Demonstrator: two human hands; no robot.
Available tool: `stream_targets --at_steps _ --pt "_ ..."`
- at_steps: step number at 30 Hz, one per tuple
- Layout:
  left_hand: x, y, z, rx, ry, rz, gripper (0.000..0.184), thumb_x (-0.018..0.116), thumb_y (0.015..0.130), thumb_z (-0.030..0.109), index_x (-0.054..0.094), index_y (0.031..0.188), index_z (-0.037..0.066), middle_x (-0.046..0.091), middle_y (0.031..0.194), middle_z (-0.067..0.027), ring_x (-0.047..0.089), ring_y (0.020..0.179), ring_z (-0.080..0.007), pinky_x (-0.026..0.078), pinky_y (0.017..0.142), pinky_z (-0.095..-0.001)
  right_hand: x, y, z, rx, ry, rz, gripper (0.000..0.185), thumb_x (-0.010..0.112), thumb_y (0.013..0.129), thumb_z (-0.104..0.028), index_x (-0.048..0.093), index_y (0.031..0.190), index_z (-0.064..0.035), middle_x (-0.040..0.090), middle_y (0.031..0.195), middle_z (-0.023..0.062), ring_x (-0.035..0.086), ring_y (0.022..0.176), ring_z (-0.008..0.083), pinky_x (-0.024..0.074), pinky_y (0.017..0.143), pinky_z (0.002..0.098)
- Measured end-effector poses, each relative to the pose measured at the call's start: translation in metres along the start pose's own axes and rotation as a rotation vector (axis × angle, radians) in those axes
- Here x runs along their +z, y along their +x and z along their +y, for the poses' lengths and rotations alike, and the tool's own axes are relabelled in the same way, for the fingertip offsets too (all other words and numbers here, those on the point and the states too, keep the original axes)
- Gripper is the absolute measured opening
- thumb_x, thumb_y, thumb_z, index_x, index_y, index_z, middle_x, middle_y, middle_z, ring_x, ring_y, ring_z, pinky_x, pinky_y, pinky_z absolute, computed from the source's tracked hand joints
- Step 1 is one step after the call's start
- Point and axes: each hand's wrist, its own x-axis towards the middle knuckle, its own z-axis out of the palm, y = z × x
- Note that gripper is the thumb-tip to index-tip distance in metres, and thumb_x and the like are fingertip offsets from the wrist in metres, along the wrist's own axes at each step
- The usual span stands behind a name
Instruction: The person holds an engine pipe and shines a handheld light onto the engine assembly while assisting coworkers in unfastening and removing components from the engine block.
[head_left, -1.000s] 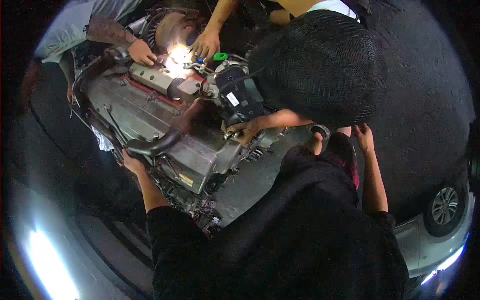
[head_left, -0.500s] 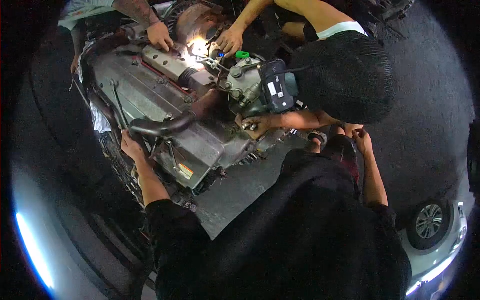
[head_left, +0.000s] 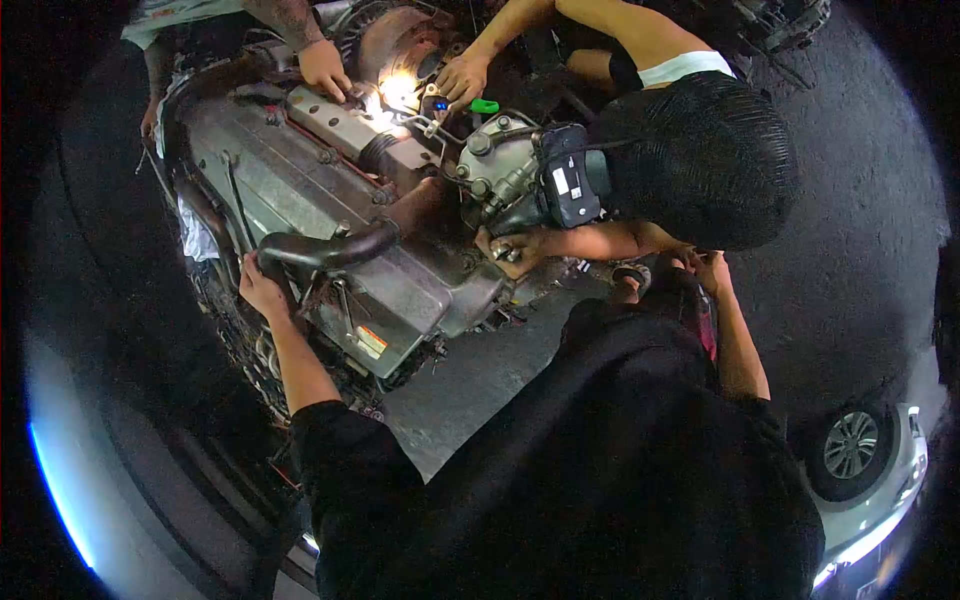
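Grey metal, dull and scuffed, forms the broad ribbed cover (head_left: pixel 260 170) of the engine (head_left: pixel 415 300), which lies slantwise ahead of the wearer, over the dark floor (head_left: pixel 470 385). A small label (head_left: pixel 371 342), orange and white, is fixed near the cover's lower corner. A dark pipe (head_left: pixel 330 250) with a worn sheen curves across the cover and bends down at its left end. A slim long-handled tool (head_left: pixel 237 200) lies on the cover beside this bend. Beyond the cover runs a paler metal panel (head_left: pixel 335 120) with round holes, edged by a thin red strip.

At the right side, a light-coloured metal housing (head_left: pixel 485 155) adjoins a black box (head_left: pixel 570 180) bearing white labels.

Left hand (head_left: pixel 264 290): located at the engine's near left edge, against the bent end of the pipe. Its fingers are partly concealed; whether they close on the pipe or only rest there cannot be determined.

Right hand (head_left: pixel 712 273): well apart from the engine, fingers bent, beside a co-worker's dark head covering (head_left: pixel 700 160). Its grip and any contents cannot be determined.

A co-worker's hand (head_left: pixel 325 70) rests at the panel's far end.
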Motion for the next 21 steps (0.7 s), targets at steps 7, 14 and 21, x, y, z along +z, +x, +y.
stream_targets --at_steps 7,14,21 --pt "-0.001 0.002 -0.008 -0.011 0.037 0.024 0.042 0.053 0.106 0.03 0.073 0.106 -0.007 0.071 0.095 -0.0096 0.061 0.089 -0.018 0.047 0.086 -0.033 0.002 0.011 0.034 0.108 -0.059 0.027 0.044 0.065 0.095 -0.039 0.069 0.118 -0.0005 0.074 0.105 0.0198 0.072 0.097 0.0303 0.0551 0.085 0.0397" --pt "0.001 0.001 0.0 -0.179 -0.113 0.035 0.045 0.05 0.107 0.03 0.072 0.109 -0.01 0.072 0.1 -0.012 0.062 0.091 -0.0193 0.049 0.088 -0.034 0.003 0.006 0.047 0.091 -0.066 0.025 0.047 0.064 0.095 -0.042 0.07 0.118 -0.0016 0.075 0.104 0.0184 0.072 0.095 0.0286 0.0547 0.085 0.0385" --pt "0.001 -0.002 0.012 -0.181 -0.089 0.018 0.045 0.049 0.107 0.029 0.071 0.106 -0.01 0.072 0.097 -0.0106 0.062 0.088 -0.0175 0.049 0.084 -0.0317 0.005 0.005 0.034 0.098 -0.059 0.032 0.049 0.063 0.095 -0.042 0.069 0.119 0.0009 0.074 0.103 0.0203 0.072 0.099 0.0318 0.0542 0.087 0.0394"
